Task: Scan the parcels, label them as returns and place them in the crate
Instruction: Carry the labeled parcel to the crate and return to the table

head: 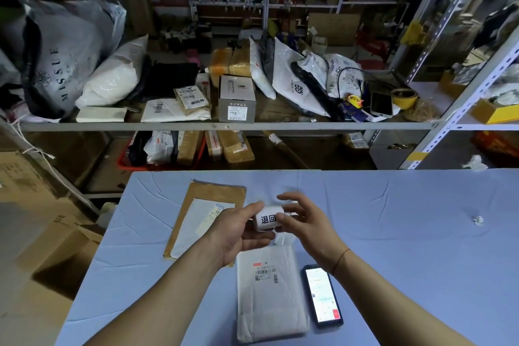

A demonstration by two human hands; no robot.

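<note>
My left hand [241, 229] holds a white roll of return labels [266, 218] printed with black characters, above the blue table. My right hand [304, 219] pinches the roll's right end with its fingertips. Below the hands lies a white plastic parcel [269, 298] with a barcode label. A brown padded envelope [200, 218] with a white shipping sheet lies to the left. A phone [323, 296] with a lit screen lies right of the white parcel. A red crate [132, 164] with several parcels stands on the floor under the shelf.
The blue table [407, 233] carries a small crumpled scrap [478, 220] at the right. A metal shelf [224, 126] behind holds bags, boxes, a tape roll [404, 97] and another phone [381, 104]. Cardboard boxes [42, 233] stand at the left.
</note>
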